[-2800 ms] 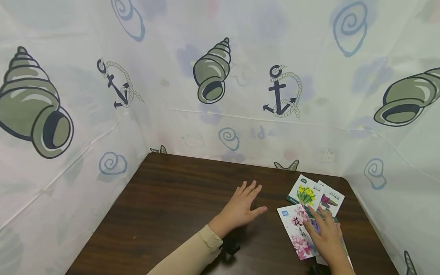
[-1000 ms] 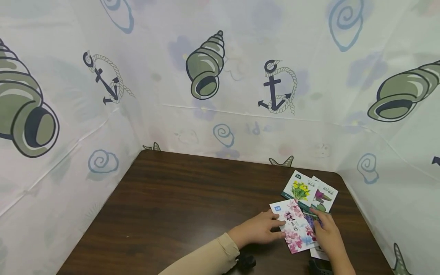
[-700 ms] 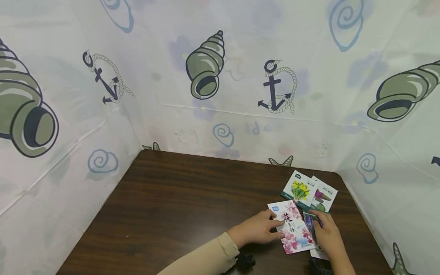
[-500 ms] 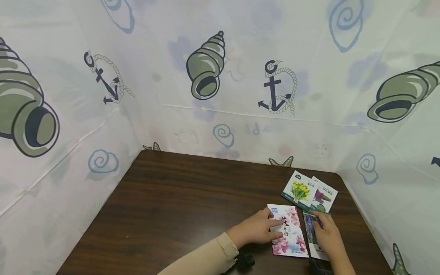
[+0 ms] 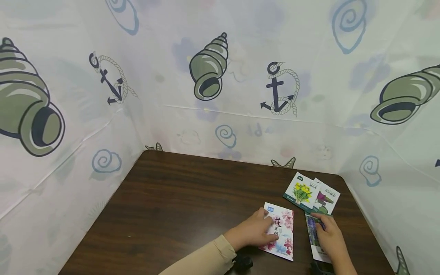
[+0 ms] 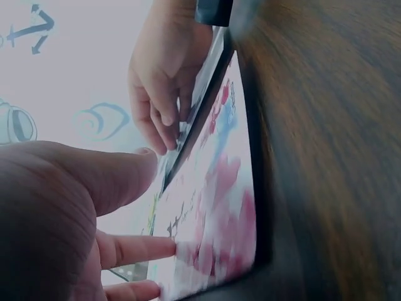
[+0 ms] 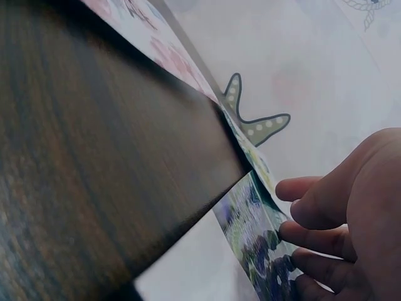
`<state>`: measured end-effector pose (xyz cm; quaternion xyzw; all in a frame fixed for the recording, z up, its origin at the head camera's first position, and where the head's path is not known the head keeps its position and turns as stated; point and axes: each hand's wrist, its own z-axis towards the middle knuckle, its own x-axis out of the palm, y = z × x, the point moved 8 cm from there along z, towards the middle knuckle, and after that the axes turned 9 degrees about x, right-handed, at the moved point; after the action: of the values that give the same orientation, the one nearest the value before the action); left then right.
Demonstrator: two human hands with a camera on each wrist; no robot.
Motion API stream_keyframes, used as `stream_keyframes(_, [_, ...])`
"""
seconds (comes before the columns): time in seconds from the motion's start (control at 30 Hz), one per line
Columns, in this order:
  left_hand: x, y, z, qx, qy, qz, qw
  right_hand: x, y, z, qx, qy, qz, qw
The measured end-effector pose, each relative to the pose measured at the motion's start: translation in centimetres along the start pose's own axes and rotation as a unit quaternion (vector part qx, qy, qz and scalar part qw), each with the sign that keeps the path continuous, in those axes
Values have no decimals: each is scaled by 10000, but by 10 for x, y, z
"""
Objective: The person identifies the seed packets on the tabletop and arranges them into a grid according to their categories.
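Observation:
Fingertips of my left hand (image 5: 252, 230) press on the face of a white seed packet with pink blossoms (image 5: 287, 229), which lies flat on the table. In the left wrist view, the fingers are stretched out over the pink packet (image 6: 219, 194) and the thumb is not wrapped round it. My right hand (image 5: 331, 237) rests its fingers on a packet with purple flowers (image 5: 313, 238). The right wrist view has those fingertips touching the purple-flower packet (image 7: 254, 235). Part of that packet is hidden under the right hand.
Behind the right hand lie a yellow-flower packet (image 5: 300, 191) and, partly beneath it, a packet with a purple picture (image 5: 325, 196). Printed cloth walls (image 5: 247, 137) stand round the dark wooden table (image 5: 172, 198). Black wrist devices (image 5: 242, 263) sit below the hands.
My left hand came down onto the pink packet and slid it left, off the purple-flower packet. The right hand stayed near the other packets, with only a small shift.

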<state>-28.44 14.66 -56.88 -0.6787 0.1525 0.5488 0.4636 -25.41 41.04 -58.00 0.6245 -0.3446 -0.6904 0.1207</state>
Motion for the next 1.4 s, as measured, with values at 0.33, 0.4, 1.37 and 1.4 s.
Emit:
stream_keyframes(0.33, [1, 3, 0, -129, -21, 628, 9979, -2, 2, -1, -158, -83, 18, 9998])
stream_keyframes(0.4, [1, 2, 0, -120, -41, 855, 9963, -2, 1, 0, -136, -33, 18, 9999])
stream_keyframes(1.37, [3, 3, -3, 401, 279, 616, 9969, 4, -1, 2, -160, 83, -44, 9998])
stream_keyframes(1.4, [4, 4, -2, 398, 273, 665, 9966, 4, -1, 2, -226, 38, -53, 9997])
